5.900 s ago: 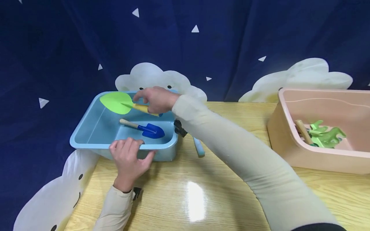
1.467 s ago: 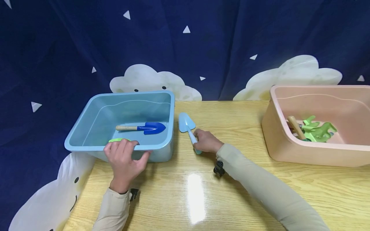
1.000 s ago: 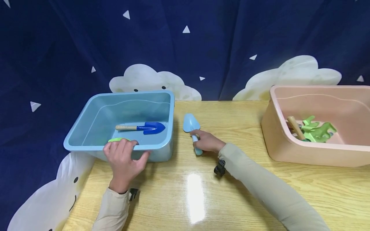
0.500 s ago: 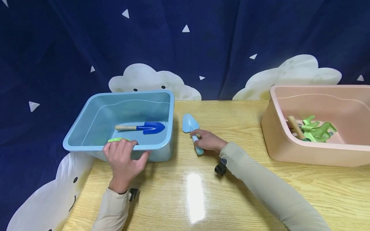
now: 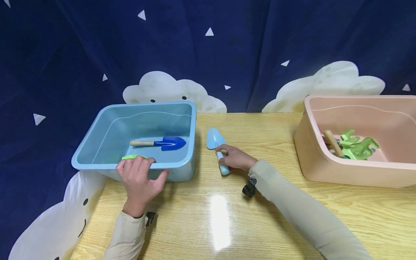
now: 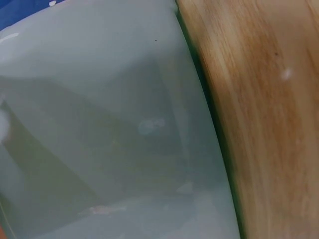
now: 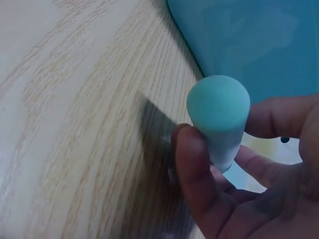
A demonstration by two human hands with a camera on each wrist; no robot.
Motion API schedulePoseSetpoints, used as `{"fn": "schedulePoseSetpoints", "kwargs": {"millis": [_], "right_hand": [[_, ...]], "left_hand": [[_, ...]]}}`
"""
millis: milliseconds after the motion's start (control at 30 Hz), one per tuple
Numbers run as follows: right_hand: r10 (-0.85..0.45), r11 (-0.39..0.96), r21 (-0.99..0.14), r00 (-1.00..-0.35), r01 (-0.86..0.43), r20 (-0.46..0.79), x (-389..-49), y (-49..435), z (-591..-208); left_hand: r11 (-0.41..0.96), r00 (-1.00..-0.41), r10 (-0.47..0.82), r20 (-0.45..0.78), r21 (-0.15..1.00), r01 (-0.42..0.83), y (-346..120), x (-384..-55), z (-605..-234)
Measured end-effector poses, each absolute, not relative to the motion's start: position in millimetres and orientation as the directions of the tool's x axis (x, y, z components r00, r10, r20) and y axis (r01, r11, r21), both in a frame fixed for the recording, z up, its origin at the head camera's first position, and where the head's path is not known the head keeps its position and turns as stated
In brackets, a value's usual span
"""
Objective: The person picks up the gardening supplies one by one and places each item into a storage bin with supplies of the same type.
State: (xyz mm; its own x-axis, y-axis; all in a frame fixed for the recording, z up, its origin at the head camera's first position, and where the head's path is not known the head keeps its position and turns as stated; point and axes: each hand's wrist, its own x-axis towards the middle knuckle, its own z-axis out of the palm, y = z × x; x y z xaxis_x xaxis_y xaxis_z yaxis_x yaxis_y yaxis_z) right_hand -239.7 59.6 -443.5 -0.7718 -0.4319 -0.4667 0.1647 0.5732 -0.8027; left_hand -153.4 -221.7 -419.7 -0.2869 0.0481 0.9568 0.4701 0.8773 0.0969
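A light blue trowel (image 5: 215, 138) is on the table beside the blue bin (image 5: 191, 155), blade toward the back. My right hand (image 5: 236, 157) pinches its handle (image 7: 219, 112) between thumb and fingers, as the right wrist view shows from the butt end. With my left hand (image 5: 138, 180) I grip the bin's front rim, fingers over the edge and thumb on the outside. Inside the bin lies a blue trowel (image 5: 172, 143) with a wooden handle. A sliver of a green trowel (image 5: 131, 157) shows behind the front rim; the rest is hidden. The left wrist view shows mostly the bin's outer wall (image 6: 109, 124).
A pink bin (image 5: 357, 175) stands at the right, holding a wooden-handled tool (image 5: 333, 142) and green pieces (image 5: 360, 148). The wooden table (image 5: 260, 137) separates the bins. A dark blue curtain (image 5: 253, 47) hangs close behind.
Earlier my right hand held the green trowel over the blue bin; that trowel now lies inside. The hand has since gripped the light blue trowel, which shifted slightly right. My left hand stayed put.
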Motion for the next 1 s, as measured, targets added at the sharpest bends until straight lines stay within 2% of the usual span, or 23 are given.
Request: {"fn": "schedulePoseSetpoints", "kwargs": {"millis": [1000], "right_hand": [[-0.454, 0.526, -0.827, -0.757, 0.199, -0.471, -242.5, 68.3, -447.7]], "left_hand": [[0.879, -0.294, 0.055, 0.954, 0.094, 0.468, -220.4, -153.6, -418.2]]}}
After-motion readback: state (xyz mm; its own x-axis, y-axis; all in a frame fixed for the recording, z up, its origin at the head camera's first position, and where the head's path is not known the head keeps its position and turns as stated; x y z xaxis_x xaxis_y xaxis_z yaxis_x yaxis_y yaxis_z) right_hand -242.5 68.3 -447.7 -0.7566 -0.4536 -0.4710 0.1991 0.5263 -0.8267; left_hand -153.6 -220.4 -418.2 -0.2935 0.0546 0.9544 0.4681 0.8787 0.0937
